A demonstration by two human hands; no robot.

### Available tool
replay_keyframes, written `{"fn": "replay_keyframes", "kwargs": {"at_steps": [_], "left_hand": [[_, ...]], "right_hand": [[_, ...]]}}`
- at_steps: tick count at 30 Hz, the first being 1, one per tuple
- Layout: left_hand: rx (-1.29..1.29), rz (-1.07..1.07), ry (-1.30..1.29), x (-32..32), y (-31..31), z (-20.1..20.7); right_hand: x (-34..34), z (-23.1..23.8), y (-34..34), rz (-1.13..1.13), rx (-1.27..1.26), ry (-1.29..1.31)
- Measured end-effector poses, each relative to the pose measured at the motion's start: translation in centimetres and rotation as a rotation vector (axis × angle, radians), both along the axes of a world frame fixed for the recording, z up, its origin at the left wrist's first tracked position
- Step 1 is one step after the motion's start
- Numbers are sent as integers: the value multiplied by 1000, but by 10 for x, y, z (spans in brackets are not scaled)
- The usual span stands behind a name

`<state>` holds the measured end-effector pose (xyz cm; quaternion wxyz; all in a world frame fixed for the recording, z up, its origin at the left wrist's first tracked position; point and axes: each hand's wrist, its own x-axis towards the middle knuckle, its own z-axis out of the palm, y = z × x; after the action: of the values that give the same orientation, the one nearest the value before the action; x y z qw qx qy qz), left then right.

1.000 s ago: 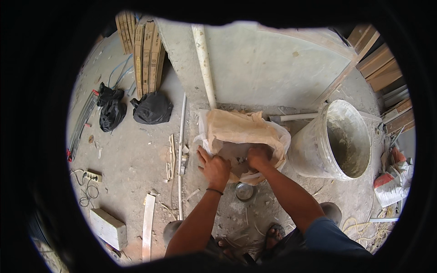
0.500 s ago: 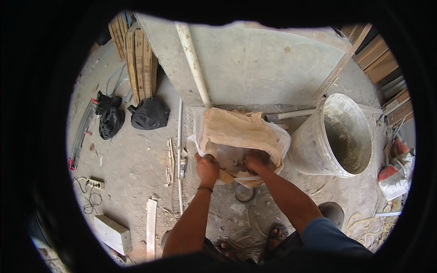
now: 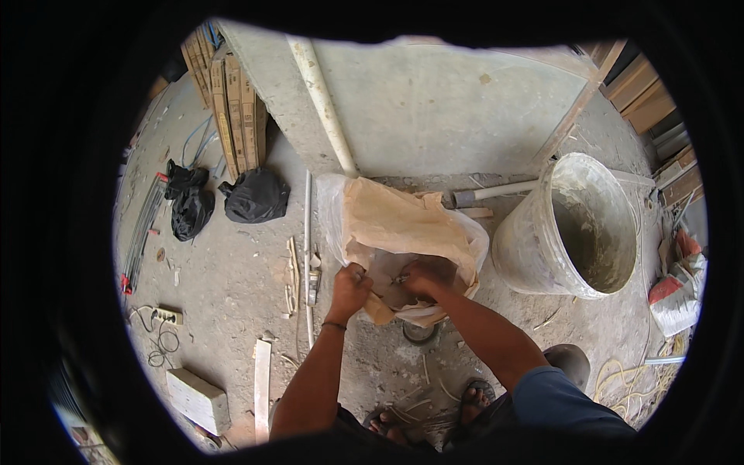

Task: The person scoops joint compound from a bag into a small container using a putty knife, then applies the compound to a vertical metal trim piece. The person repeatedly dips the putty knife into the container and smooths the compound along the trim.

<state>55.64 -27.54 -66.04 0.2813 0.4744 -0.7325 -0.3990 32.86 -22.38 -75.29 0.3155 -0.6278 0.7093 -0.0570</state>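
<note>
A brown paper sack (image 3: pixel 403 213) with a whitish plastic layer around it stands in front of me, its mouth gaping toward me. My left hand (image 3: pixel 353 287) is closed on the near left edge of the sack's mouth. Inside the opening, my right hand (image 3: pixel 428 277) has its fingers curled together over greyish contents. What those fingers hold, if anything, cannot be made out. Partly under the sack's near side sits a small round container (image 3: pixel 420 335). The lower inside of the sack is hidden by my right hand and the folded paper.
Right of the sack stands a large, cement-smeared bucket (image 3: pixel 527 252). A grey panel (image 3: pixel 442 108) and a pipe (image 3: pixel 322 108) rise behind. Left lie black plastic bags (image 3: pixel 256 195), a thin white pipe (image 3: pixel 308 240), a power strip (image 3: pixel 167 316) and a pale block (image 3: pixel 198 399). Yellowish cord (image 3: pixel 620 384) lies at lower right.
My right hand has shifted slightly left inside the sack. My left hand keeps its grip on the edge, and the sack's plastic side at left has spread out a little.
</note>
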Motion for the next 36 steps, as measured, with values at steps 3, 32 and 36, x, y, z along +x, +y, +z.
{"fn": "replay_keyframes", "kwargs": {"at_steps": [3, 32, 36], "left_hand": [[-74, -30, 25, -6, -4, 1], [338, 98, 204, -15, 15, -42], [333, 156, 204, -25, 14, -33]], "right_hand": [[-20, 6, 1, 3, -45, -159], [-58, 235, 90, -123, -1, -110], [-67, 245, 122, -122, 129, -158]]}}
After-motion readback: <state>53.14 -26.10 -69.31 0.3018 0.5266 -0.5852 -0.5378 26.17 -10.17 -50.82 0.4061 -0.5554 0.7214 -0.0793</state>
